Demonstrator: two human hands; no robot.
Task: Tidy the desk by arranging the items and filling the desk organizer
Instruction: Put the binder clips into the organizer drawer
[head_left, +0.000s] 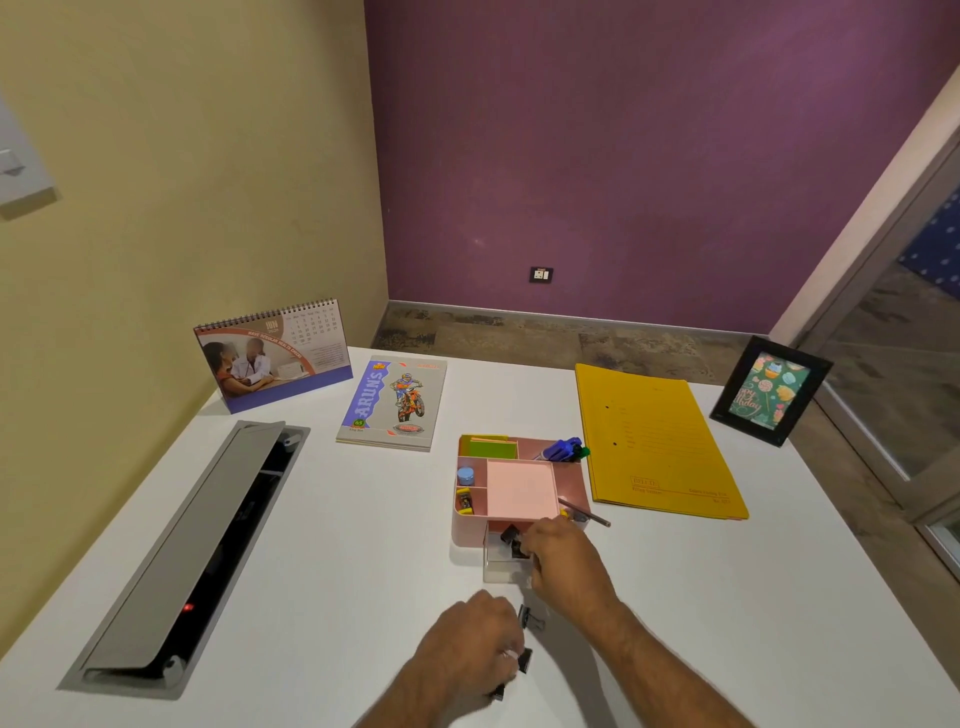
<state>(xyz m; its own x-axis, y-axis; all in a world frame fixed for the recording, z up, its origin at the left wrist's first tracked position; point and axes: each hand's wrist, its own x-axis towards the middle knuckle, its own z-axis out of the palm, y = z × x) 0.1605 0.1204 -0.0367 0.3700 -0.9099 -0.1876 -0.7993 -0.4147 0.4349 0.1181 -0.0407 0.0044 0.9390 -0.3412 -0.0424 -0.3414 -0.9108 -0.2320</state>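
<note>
Left hand (475, 642), nearest, curled round black binder clips (524, 660) low on the white counter (337, 545). Right hand (563, 558) pinching a clip over the clear pulled-out drawer (501, 566). Pink desk organizer (519, 493), mid-counter: compartmented, holding pink and green note pads, blue pens.

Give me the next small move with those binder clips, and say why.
Probably the right hand lets its clip go into the open clear drawer of the pink organizer, then takes another from the left hand: clips remain on the desk.
</note>
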